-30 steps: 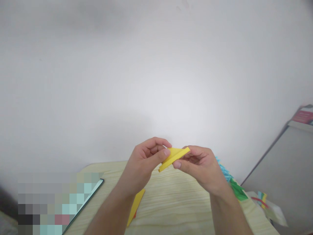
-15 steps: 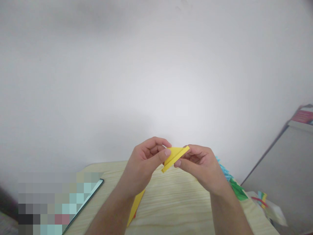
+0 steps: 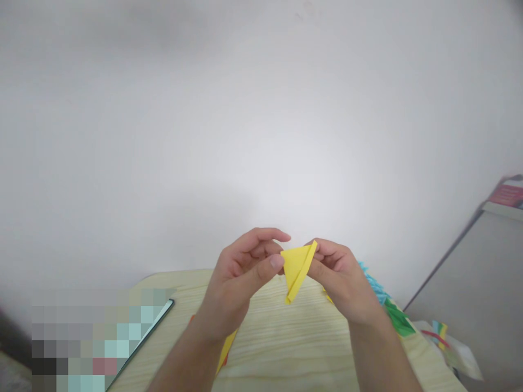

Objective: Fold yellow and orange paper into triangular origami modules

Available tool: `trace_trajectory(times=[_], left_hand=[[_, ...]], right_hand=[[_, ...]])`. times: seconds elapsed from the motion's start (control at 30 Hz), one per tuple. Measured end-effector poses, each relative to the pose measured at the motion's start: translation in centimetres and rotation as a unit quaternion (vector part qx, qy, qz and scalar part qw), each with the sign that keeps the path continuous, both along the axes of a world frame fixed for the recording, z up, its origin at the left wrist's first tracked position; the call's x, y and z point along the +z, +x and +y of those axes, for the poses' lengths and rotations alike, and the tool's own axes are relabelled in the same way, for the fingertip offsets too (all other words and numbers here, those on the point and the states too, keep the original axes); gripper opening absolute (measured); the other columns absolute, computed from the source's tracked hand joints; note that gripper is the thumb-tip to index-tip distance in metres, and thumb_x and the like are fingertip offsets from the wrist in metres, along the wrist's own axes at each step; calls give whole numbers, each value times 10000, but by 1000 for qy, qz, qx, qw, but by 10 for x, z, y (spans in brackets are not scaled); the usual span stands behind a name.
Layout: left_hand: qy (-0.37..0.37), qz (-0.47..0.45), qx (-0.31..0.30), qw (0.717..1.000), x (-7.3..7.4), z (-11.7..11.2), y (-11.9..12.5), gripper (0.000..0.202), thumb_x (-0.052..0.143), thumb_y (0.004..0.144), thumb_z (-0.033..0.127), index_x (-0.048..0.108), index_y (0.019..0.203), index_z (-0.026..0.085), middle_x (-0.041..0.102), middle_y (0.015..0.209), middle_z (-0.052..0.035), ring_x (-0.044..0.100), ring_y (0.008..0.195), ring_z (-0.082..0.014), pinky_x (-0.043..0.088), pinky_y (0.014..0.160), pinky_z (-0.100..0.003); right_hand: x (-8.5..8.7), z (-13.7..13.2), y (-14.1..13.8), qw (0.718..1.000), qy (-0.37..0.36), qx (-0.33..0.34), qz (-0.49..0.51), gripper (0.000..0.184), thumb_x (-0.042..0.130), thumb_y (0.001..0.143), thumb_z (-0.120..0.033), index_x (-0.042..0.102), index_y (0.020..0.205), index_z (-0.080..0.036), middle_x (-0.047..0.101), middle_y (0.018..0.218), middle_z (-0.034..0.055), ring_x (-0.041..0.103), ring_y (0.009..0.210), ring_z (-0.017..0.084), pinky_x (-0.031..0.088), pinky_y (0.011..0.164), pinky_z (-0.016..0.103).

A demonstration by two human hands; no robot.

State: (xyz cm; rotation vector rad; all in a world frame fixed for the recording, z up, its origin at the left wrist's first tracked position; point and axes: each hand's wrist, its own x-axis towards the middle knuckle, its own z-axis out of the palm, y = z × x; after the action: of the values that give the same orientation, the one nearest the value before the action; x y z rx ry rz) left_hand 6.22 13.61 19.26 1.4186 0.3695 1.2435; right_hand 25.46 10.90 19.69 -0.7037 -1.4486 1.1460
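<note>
Both my hands hold a small folded yellow paper piece [image 3: 297, 267] in the air above a light wooden table [image 3: 286, 348]. My left hand [image 3: 241, 277] pinches its left corner between thumb and fingers. My right hand [image 3: 341, 280] grips its right edge with closed fingers. The paper now shows as a triangle with a folded strip along its right side, pointing down.
A yellow paper sheet [image 3: 226, 348] lies on the table under my left forearm. Blue and green folded paper pieces [image 3: 388, 307] sit at the table's right edge. A tablet-like screen [image 3: 134, 343] lies at the left. A white wall fills the background; a grey cabinet [image 3: 478, 294] stands at right.
The yellow paper has been turned in my hands: it lay as a flat slanted strip before and now hangs as a triangle with its tip down. My hands stayed in place.
</note>
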Motion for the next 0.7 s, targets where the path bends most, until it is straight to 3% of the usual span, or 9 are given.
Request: trace_trajectory(times=[0.27, 0.4, 0.53, 0.7], left_hand=[[101, 5, 47, 994, 3, 1, 3, 124, 789, 889, 300, 841, 988, 245, 685, 930, -68, 625, 885, -203, 506, 763, -318], [130, 19, 61, 989, 4, -3, 4, 140, 777, 900, 228, 839, 1017, 273, 683, 998, -66, 638, 929, -199, 520, 795, -318], [173, 41, 106, 978, 3, -5, 3, 187, 772, 906, 191, 837, 1048, 294, 706, 1041, -71, 648, 1008, -224, 512, 893, -359], [207, 50, 126, 969, 5, -5, 3, 204, 766, 907, 161, 840, 1044, 292, 736, 1013, -71, 654, 1000, -235, 513, 910, -393]], right_hand=[[-5, 0, -5, 998, -18, 51, 43, 205, 754, 945, -393, 757, 888, -196, 731, 724, 16, 643, 666, 149, 519, 647, 263], [-5, 1, -7, 999, -27, 24, 36, 137, 816, 889, -317, 738, 883, -205, 720, 705, -9, 620, 630, 124, 499, 617, 230], [-5, 2, -10, 999, -22, -25, 41, 272, 897, 787, -279, 728, 995, -232, 708, 776, -28, 589, 632, 106, 482, 596, 210], [-5, 3, -11, 998, 9, -56, 28, 350, 886, 790, -278, 691, 1079, -256, 684, 845, -24, 594, 684, 123, 482, 609, 224]])
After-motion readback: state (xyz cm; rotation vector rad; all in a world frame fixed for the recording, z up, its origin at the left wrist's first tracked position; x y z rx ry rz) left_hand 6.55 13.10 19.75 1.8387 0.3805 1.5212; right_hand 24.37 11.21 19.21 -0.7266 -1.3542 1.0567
